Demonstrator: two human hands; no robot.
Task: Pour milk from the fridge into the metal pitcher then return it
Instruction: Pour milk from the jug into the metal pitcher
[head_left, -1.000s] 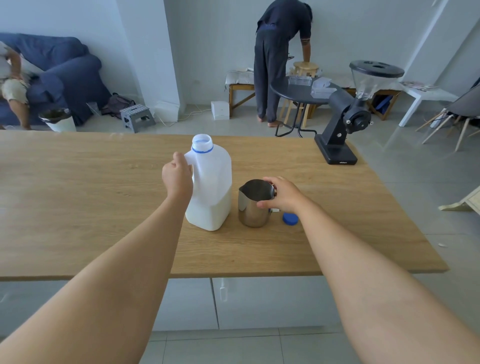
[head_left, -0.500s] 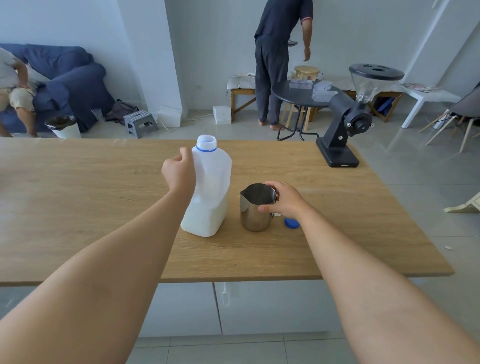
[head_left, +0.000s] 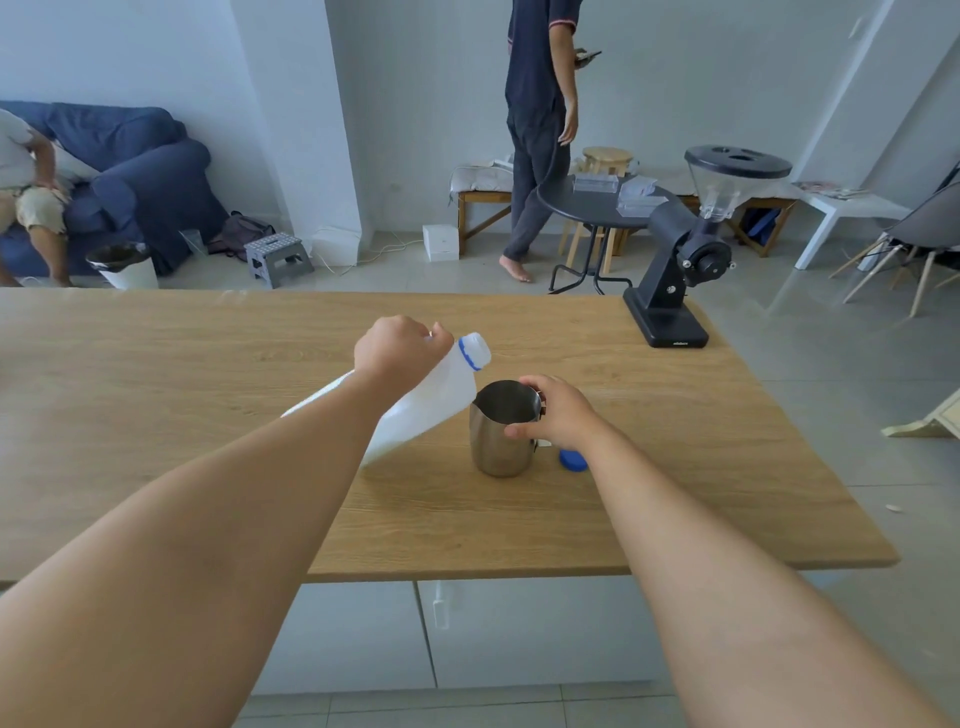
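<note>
Wooden table (head_left: 156, 395): left hand (head_left: 397, 348) grips the uncapped white milk jug (head_left: 431, 400), tilted toward the shiny metal pitcher (head_left: 501, 431), which the right hand (head_left: 558, 415) grasps.

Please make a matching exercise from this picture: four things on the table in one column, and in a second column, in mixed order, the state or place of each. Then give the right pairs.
Things:
1. milk jug
2. metal pitcher
3. blue cap
4. coffee grinder

States:
A. lies flat on the table, partly behind the right wrist
B. tilted, open mouth toward the pitcher
C. stands untouched at the far right edge
D. upright, steadied by the right hand

Pairs: 1-B, 2-D, 3-A, 4-C
</note>
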